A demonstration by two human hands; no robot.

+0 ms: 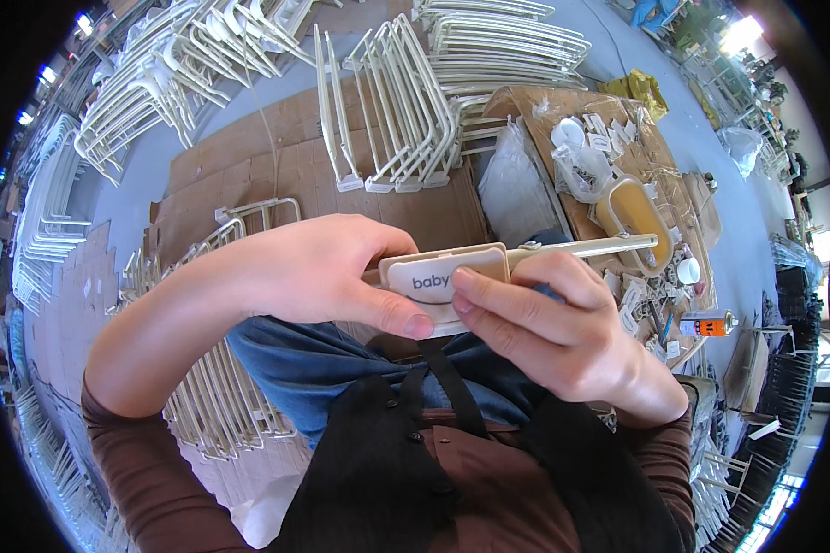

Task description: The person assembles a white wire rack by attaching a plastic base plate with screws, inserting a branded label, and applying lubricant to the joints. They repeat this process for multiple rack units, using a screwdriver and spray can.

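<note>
A cream plastic end piece [445,257] on a metal tube frame is held in front of my lap. On its face sits a pale plate [422,280] bearing printed writing and a curved line. My left hand [325,269] grips the piece from the left, thumb along the plate's lower edge and fingers hidden behind. From the right, my right hand [560,321] holds it too, with fingertips pressed on the plate's right part. A cream tube [595,246] sticks out beyond my right hand, over the worktable.
The cardboard-topped worktable [550,138] on the right holds a tan oval tub [633,221], a plastic bag of small parts [584,169], several small plates and a spray can [707,323]. Stacked cream tube frames [404,104] stand ahead; more frames [225,394] are at my left.
</note>
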